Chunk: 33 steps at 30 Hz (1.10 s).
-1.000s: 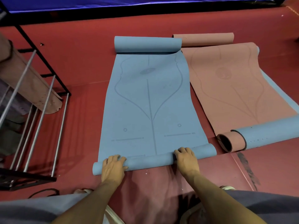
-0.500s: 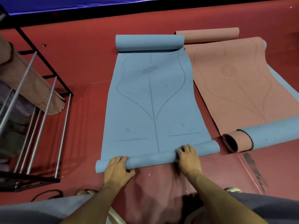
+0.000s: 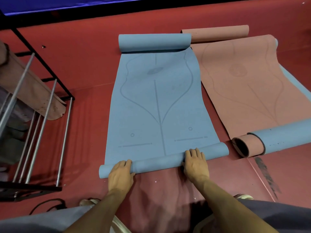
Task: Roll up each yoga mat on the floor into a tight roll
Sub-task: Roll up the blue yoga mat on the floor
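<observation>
The blue yoga mat [image 3: 156, 101] is lying lengthwise on the red floor [image 3: 80, 64], stretching away from the person, with a curled roll at its far end and a thin new roll [image 3: 158, 161] forming at the near end. The left hand [image 3: 120, 176] is pressing down on the left part of that near roll, fingers draped over its top and the thumb sitting at the near side, so the hand is wrapping the roll rather than lying flat. The right hand [image 3: 196, 163] is resting on the right part of the same roll, fingers curving over it toward the flat mat. Both forearms are reaching forward from the bottom of the view.

Just beside the blue mat on the right, a pink yoga mat [image 3: 244, 84] is lying partly unrolled, its far end curled and its near end turning into a loose, open roll [image 3: 247, 145] with a blue outer layer. A bluish edge is showing under its right side. To the left, a black metal rack [image 3: 40, 105] is standing on the floor, holding a rolled brownish mat [image 3: 32, 91]
</observation>
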Tool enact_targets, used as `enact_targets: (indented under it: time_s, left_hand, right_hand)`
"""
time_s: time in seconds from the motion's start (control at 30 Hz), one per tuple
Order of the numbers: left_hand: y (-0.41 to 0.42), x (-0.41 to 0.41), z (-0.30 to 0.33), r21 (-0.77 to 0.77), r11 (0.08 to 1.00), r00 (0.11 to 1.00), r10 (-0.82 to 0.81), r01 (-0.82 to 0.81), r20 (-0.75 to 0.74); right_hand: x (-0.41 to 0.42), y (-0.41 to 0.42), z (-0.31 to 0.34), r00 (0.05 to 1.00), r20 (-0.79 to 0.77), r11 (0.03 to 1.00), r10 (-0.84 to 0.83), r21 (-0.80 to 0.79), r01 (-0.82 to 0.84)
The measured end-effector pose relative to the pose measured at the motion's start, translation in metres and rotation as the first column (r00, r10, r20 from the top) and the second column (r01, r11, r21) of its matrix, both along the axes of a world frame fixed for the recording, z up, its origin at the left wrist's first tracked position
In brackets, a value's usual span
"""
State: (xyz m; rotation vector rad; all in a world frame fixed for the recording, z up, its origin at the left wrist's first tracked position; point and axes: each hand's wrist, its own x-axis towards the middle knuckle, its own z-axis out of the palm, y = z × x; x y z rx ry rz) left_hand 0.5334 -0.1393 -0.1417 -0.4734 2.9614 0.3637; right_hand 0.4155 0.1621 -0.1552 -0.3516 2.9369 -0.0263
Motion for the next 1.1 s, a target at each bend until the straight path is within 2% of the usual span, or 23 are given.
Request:
enact_targets:
  time_s: [0.1, 0.23, 0.3, 0.4, 0.47, 0.63, 0.83, 0.93, 1.0, 1.1]
  left_hand:
    - [-0.004, 0.001, -0.018, -0.086, 0.992, 0.996, -0.092, 0.091, -0.019]
    - [-0.021, 0.005, -0.036, -0.199, 0.969, 0.987, -0.13, 0.147, 0.098]
    - [-0.026, 0.004, -0.032, -0.178, 0.976, 0.98, -0.096, 0.127, 0.175]
    - [-0.031, -0.001, -0.029, -0.112, 0.988, 0.985, -0.086, 0.103, 0.15]
    - [-0.041, -0.011, -0.023, -0.056, 0.991, 0.977, -0.106, 0.118, 0.183]
    - [-0.063, -0.054, 0.022, 0.211, 0.966, 0.924, -0.21, 0.146, 0.319]
    - [-0.067, -0.068, 0.03, 0.262, 0.952, 0.891, -0.251, 0.157, 0.378]
    - [-0.068, -0.077, 0.033, 0.246, 0.949, 0.891, -0.278, 0.197, 0.359]
    - [-0.064, -0.076, 0.032, 0.204, 0.965, 0.905, -0.231, 0.166, 0.356]
    - [-0.055, -0.069, 0.024, 0.033, 0.988, 0.936, -0.154, 0.151, 0.317]
  right_hand:
    - [-0.006, -0.002, 0.006, 0.998, 0.046, 0.999, 0.033, 0.008, -0.033]
    - [-0.013, -0.003, 0.015, 0.994, 0.112, 0.989, 0.012, 0.144, -0.028]
    - [-0.013, 0.001, 0.01, 0.998, 0.06, 0.986, 0.013, 0.165, -0.022]
    - [-0.013, 0.005, 0.007, 0.999, 0.031, 0.994, 0.017, 0.108, -0.02]
    - [-0.015, 0.004, 0.006, 1.0, 0.01, 0.995, 0.011, 0.096, -0.012]
    - [-0.028, -0.002, 0.007, 0.999, 0.007, 0.997, -0.039, 0.072, 0.039]
    - [-0.038, -0.008, 0.012, 0.996, 0.06, 0.998, -0.066, 0.005, 0.066]
    - [-0.043, -0.009, 0.014, 0.997, 0.048, 0.998, -0.068, 0.015, 0.067]
    - [-0.044, -0.01, 0.018, 0.996, 0.053, 0.996, -0.075, 0.047, 0.072]
    - [-0.045, -0.011, 0.024, 0.995, 0.059, 0.996, -0.082, 0.042, 0.08]
